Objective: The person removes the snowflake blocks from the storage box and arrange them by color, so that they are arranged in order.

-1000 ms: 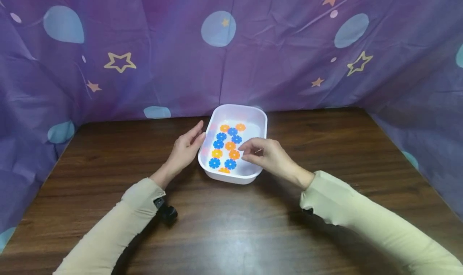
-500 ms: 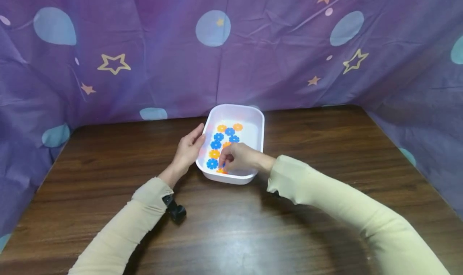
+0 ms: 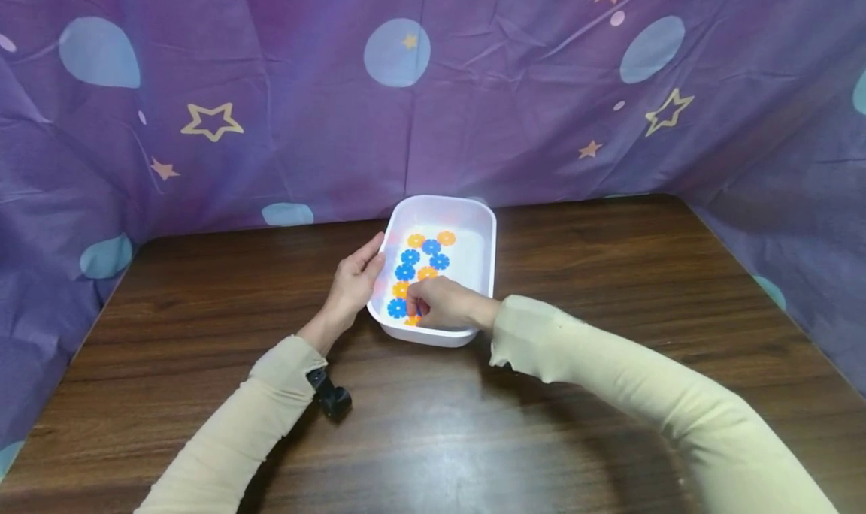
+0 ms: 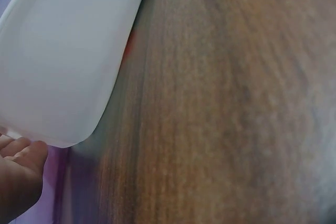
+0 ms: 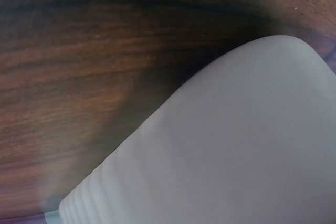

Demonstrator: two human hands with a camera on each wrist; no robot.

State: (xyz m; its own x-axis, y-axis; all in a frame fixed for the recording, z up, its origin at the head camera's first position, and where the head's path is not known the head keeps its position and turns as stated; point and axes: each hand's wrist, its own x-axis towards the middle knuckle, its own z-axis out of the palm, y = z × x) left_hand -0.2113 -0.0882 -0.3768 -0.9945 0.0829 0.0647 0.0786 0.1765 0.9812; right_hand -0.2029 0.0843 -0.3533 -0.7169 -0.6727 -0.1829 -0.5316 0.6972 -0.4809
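Observation:
A white plastic tub (image 3: 433, 337) holds several flat, notched, flower-shaped interlocking discs, some blue like this blue disc (image 3: 405, 272), others orange like this orange disc (image 3: 446, 238). My left hand (image 3: 346, 288) rests against the tub's left wall, with its fingers mostly straight and the thumb touching the side. Inside the tub, my right hand (image 3: 446, 302) reaches down among the discs near the front, fingers bent. It covers some of them, and whether a disc is pinched under the fingertips is hidden. The right wrist view shows only the tub's outer wall and the table.
The tub stands on a dark brown wooden table (image 3: 203, 334), near its back edge. Behind hangs a purple curtain (image 3: 311, 123) printed with stars and planets. A black wrist camera (image 3: 331, 397) sticks out from the left sleeve.
My right hand has moved left and down into the tub, over the front discs. My left hand has come against the tub's wall. The head view has shifted slightly.

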